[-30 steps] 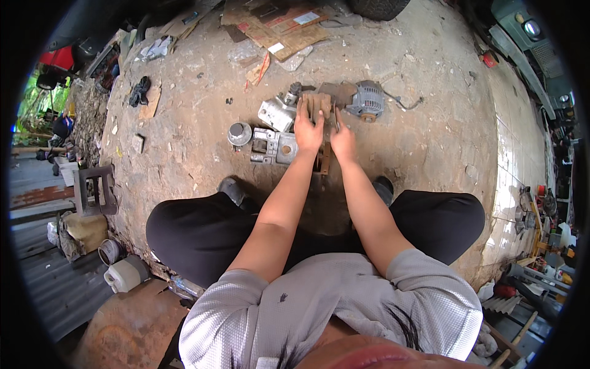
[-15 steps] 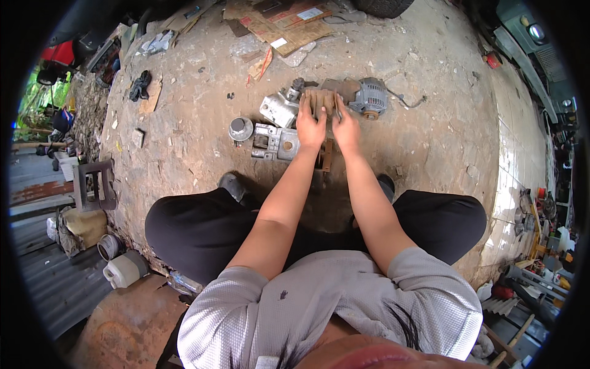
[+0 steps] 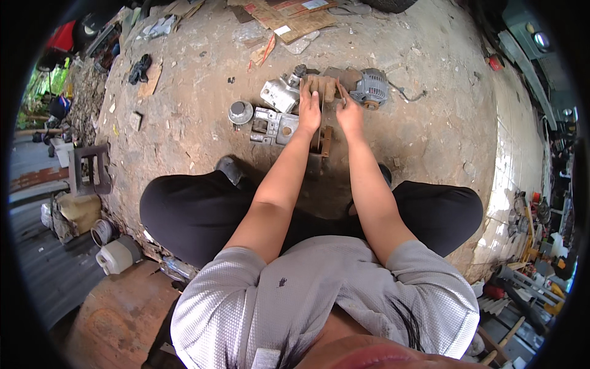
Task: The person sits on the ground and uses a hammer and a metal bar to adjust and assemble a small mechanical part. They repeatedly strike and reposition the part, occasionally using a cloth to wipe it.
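My left hand [image 3: 309, 111] has its fingers stretched upward against a rusty brown metal block [image 3: 327, 87]. To its right, my right hand [image 3: 350, 112] is partly closed by the block's edge, around a thin piece I cannot make out. Silver metal housings [image 3: 279, 93] lie left of the block, with a flat cast piece [image 3: 263, 128] below them and a round cap-like part [image 3: 240, 112] farther left. A grey alternator-like unit [image 3: 372, 86] with a cable sits right of the block. A rusty bracket [image 3: 326, 143] shows below my hands.
My bent legs [image 3: 190, 215] frame the work spot. Cardboard scraps [image 3: 289, 21] and a tire [image 3: 384, 5] are at the far edge, black crumpled material [image 3: 140, 67] at left. A jug [image 3: 120, 255] and metal frame [image 3: 86, 169] sit left; assorted clutter [image 3: 528, 215] lines the right.
My right hand has moved slightly right, away from my left, which stays on the block with fingers extended. The whole view has shifted upward a little in the picture.
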Demonstrator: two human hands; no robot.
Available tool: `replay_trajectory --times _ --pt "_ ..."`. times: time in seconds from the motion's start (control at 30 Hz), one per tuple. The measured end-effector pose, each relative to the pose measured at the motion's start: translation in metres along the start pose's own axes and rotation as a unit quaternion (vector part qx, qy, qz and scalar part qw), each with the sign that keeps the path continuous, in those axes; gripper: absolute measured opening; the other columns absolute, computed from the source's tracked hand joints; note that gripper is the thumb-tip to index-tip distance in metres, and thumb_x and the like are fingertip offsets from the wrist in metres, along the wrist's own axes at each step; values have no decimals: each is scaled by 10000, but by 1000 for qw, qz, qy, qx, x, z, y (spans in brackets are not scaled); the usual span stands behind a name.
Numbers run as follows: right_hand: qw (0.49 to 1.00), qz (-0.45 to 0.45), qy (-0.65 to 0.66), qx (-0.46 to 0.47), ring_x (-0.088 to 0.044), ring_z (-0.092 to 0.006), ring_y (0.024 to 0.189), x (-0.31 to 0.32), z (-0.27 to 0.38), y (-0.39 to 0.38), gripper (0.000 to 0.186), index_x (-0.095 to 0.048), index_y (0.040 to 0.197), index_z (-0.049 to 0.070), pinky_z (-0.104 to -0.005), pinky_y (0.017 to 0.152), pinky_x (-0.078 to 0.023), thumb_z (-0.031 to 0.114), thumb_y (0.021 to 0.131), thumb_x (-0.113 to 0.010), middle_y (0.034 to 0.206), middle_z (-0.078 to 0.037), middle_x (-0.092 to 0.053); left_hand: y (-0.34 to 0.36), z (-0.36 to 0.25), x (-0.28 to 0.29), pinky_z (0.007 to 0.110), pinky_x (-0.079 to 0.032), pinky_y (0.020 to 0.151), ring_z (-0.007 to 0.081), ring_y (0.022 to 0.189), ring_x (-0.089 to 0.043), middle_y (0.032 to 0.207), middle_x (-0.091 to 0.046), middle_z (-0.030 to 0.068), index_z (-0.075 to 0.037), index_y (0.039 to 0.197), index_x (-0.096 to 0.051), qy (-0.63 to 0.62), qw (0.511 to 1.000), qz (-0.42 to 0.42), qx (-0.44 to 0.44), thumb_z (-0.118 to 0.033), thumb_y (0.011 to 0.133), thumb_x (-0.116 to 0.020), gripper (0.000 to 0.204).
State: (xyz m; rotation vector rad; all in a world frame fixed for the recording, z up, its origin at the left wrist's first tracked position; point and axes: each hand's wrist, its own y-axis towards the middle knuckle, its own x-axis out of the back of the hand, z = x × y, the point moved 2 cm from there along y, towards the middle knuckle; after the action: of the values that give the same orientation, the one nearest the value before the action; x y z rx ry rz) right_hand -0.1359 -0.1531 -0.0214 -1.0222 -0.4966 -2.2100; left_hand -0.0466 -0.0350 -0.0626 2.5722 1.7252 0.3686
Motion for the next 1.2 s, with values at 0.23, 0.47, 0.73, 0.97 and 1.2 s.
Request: replay_trajectory --times 0.23,0.47,0.73,0.97,1.2 --pt "995 23 3 100 -734 -377 950 34 34 19 481 -706 1349 242 -443 863 -577 172 874 -671 968 -195 -760 45 20 41 408 -273 1251 365 1531 -336 1628 -380 249 -27 1598 -350 -66 986 114 100 -530 1047 -517 764" --pt "895 94 -244 362 -740 -306 933 55 91 19 458 -742 1263 236 -430 789 -601 160 813 -710 1027 -110 -764 47 20 62 412 -378 1184 360 1447 -470 1583 -457 248 -19 1594 -359 -16 948 265 174 -620 1010 -548 859" --pt "618 254 -405 624 -735 -221 827 61 97 -11 424 -713 1268 205 -368 721 -586 123 869 -596 906 -40 -726 40 40 43 393 -360 1192 345 1473 -420 1649 -357 224 -36 1642 -241 -138 938 238 210 -628 1009 -563 925" --pt "588 320 -461 582 -750 -246 838 39 96 -1 327 -731 1192 194 -395 722 -596 140 908 -578 937 -55 -739 35 14 19 457 -252 1256 449 1538 -287 1641 -270 346 -19 1653 -7 -11 946 250 205 -632 998 -563 1055" --pt "536 353 -469 606 -766 -270 817 20 105 -8 175 -768 941 172 -420 687 -611 175 904 -596 914 -61 -768 44 20 18 481 -241 1255 461 1536 -282 1645 -299 312 -109 1669 -16 -73 952 213 207 -691 1024 -397 949"
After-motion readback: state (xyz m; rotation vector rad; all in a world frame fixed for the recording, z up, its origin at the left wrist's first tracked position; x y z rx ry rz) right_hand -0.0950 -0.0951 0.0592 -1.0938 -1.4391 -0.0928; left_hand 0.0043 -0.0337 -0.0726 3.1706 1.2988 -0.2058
